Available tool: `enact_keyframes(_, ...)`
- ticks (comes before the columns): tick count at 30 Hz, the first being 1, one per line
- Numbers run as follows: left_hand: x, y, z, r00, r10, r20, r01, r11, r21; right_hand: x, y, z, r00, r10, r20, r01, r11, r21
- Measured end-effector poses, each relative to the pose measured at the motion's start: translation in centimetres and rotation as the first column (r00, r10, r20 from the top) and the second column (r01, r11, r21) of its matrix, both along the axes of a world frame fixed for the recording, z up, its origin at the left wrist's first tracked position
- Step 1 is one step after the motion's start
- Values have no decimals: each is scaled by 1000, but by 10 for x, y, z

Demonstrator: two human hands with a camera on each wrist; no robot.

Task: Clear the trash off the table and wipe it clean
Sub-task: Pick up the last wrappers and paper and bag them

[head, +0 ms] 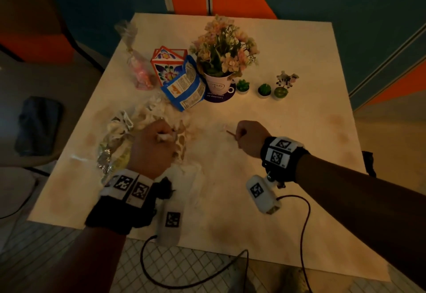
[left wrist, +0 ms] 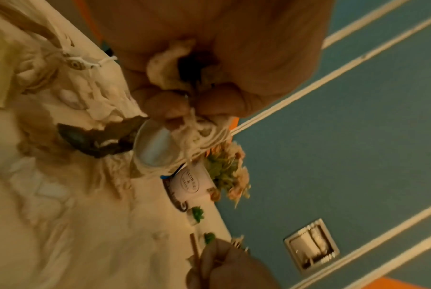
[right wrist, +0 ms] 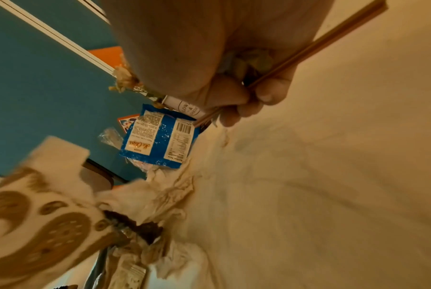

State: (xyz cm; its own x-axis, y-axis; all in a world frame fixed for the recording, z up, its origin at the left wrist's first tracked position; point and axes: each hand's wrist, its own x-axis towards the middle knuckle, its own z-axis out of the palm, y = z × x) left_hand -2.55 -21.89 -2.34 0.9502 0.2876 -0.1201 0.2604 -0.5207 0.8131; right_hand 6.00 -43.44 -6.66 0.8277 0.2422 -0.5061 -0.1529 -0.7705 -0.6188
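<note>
Crumpled tissues [head: 159, 112] at 9 o'clock | left hand [head: 151, 147] clutches scraps | right hand [head: 250, 138] grips wooden stick [head: 230, 133] | blue wrapper [head: 184, 87], flower pot [head: 217, 84] at 12

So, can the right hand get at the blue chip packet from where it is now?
Probably yes, though not freely. The table between the right hand and the blue chip packet is bare, but that hand already holds a wooden stick and scraps, leaving little spare grip.

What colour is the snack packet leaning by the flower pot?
Blue with white label panels, on the snack packet; clearest in the right wrist view.
</note>
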Motion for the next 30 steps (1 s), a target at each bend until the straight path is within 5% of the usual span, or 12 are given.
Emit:
enact_keyframes(4, -4, 15, 17, 977, 153, 150, -119, 969, -216, 15, 15, -3, 999, -6, 45, 5, 1000, 20)
enact_keyframes(9, -5, 29, 33, 912, 312, 267, -239, 933, -270, 13, 43, -13, 993, 100, 70, -100, 995, -5)
enact_keyframes(13, 0, 37, 33, 862, 477, 173, -387, 838, -384, 0, 72, -11, 944, 309, 117, -304, 951, -54)
enact_keyframes(16, -5, 33, 31, 884, 407, 229, -312, 880, -359, 0, 95, -17, 879, 469, 87, -446, 873, -198)
enact_keyframes(21, -8, 27, 30, 865, 453, 217, -308, 819, -484, 11, 106, -30, 854, 518, 54, -490, 834, -255)
enact_keyframes(26, -9, 18, 34, 898, 402, 176, -297, 852, -430, 9, 103, -44, 902, 432, -31, -433, 899, -62)
enact_keyframes(30, -8, 14, 37, 923, 364, 122, -293, 874, -388, 5, 95, -33, 851, 516, 97, -502, 854, -138)
